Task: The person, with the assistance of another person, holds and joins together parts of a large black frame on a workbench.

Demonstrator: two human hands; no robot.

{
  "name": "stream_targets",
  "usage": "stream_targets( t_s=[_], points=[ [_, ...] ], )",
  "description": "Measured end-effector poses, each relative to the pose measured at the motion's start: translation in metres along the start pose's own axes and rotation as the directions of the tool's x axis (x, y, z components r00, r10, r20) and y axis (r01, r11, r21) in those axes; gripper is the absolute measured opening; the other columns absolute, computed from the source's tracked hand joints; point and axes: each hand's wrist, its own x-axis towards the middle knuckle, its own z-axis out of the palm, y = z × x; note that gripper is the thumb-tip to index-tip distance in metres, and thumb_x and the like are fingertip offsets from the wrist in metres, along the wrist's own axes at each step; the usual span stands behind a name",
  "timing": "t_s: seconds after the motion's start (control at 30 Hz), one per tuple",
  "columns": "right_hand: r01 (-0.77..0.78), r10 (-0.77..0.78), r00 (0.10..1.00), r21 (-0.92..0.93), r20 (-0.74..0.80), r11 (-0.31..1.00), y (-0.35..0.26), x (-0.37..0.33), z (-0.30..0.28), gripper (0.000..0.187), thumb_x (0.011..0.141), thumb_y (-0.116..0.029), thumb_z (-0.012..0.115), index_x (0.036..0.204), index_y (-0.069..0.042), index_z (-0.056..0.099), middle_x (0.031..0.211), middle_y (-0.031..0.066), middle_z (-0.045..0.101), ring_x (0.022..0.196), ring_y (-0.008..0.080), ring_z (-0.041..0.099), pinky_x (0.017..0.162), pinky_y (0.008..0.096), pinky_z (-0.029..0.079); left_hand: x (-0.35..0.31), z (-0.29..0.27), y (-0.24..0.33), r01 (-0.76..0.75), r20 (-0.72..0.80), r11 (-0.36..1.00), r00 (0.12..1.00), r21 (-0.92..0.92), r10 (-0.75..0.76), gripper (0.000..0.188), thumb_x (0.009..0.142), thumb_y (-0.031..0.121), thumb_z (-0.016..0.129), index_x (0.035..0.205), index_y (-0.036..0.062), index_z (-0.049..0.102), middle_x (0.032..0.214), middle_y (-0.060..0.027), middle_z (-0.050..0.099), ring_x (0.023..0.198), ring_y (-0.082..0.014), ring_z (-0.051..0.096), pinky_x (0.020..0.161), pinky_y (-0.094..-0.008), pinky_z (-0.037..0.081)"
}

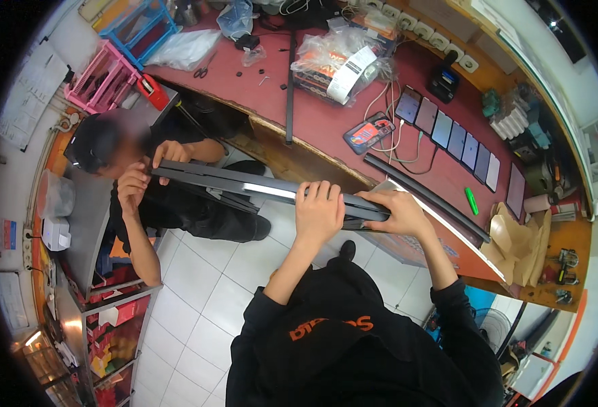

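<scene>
A bundle of long black bars (pixel 245 184), perhaps a folded stand, spans the gap between me and a co-worker. My left hand (pixel 319 209) is wrapped over the bundle from above, near its right part. At its right end, my right hand (pixel 399 211) grips it with the thumb and fingers bent round the end. Farther left, a seated co-worker's hands (pixel 135 178) touch the other end. What those fingers do there is too small to tell. Another black bar (pixel 421 195) lies along the table's near edge, beside my right hand.
The red table (pixel 245 88) holds a row of phones (pixel 456 139), a plastic-wrapped package (pixel 336 64), a green marker (pixel 472 201) and scissors (pixel 204 68). One upright-looking black bar (pixel 290 95) lies across it. A shelf (pixel 112 325) stands at lower left; brown paper (pixel 516 241) lies right.
</scene>
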Motion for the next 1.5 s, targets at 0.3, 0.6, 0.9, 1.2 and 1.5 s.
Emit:
stream_targets(
  t_s=[0.3, 0.6, 0.9, 1.2, 1.5],
  points=[
    [0.01, -0.009, 1.0, 0.027, -0.018, 1.0, -0.006, -0.002, -0.002, 0.058, 0.065, -0.034, 0.072, 0.118, -0.016, 0.06, 0.085, 0.0108, 0.065, 0.076, 0.0308, 0.063, 0.067, 0.0376, 0.049, -0.003, 0.0, 0.002, -0.004, -0.007, 1.0, 1.0, 0.003, 0.004, 0.014, 0.083, 0.019, 0.053, 0.088, 0.0075, 0.058, 0.085, -0.008, 0.054, 0.089, -0.0259, 0.053, 0.089, -0.0417, 0.035],
    [0.003, -0.003, 1.0, 0.011, 0.013, 1.0, -0.003, 0.003, -0.003, 0.057, 0.065, -0.033, 0.073, 0.119, -0.017, 0.06, 0.085, 0.0108, 0.065, 0.078, 0.0311, 0.063, 0.069, 0.0384, 0.049, -0.001, 0.002, -0.001, 0.001, -0.019, 1.0, 1.0, 0.01, -0.001, 0.015, 0.083, 0.02, 0.053, 0.088, 0.0073, 0.058, 0.085, -0.0085, 0.053, 0.088, -0.026, 0.053, 0.089, -0.0416, 0.035],
    [-0.005, 0.005, 1.0, 0.004, -0.012, 1.0, -0.002, -0.001, -0.003, 0.061, 0.06, -0.027, 0.076, 0.117, -0.01, 0.061, 0.103, 0.0176, 0.065, 0.094, 0.033, 0.063, 0.081, 0.0378, 0.05, -0.001, 0.006, 0.002, 0.0, -0.028, 0.999, 1.0, -0.05, -0.001, 0.017, 0.082, 0.023, 0.054, 0.085, 0.0057, 0.056, 0.084, -0.0101, 0.054, 0.089, -0.0262, 0.053, 0.089, -0.0417, 0.037],
    [-0.031, 0.03, 0.999, 0.049, 0.019, 0.998, -0.01, 0.007, -0.002, 0.063, 0.057, -0.022, 0.078, 0.116, -0.007, 0.061, 0.102, 0.0175, 0.065, 0.092, 0.0329, 0.064, 0.08, 0.0373, 0.05, -0.004, 0.006, -0.002, 0.005, -0.118, 0.998, 0.993, -0.061, -0.012, 0.015, 0.082, 0.02, 0.055, 0.083, 0.0055, 0.055, 0.084, -0.0108, 0.054, 0.087, -0.0272, 0.053, 0.089, -0.0422, 0.038],
    [-0.005, 0.005, 1.0, 0.046, -0.012, 0.999, -0.006, 0.004, -0.003, 0.06, 0.058, -0.023, 0.078, 0.114, -0.007, 0.062, 0.101, 0.0168, 0.066, 0.091, 0.0327, 0.064, 0.08, 0.0374, 0.05, 0.0, 0.008, 0.0, -0.012, -0.099, 0.993, 0.995, -0.121, 0.0, 0.018, 0.082, 0.022, 0.054, 0.082, 0.0033, 0.056, 0.081, -0.0118, 0.052, 0.085, -0.0275, 0.051, 0.09, -0.0417, 0.037]
  ],
)
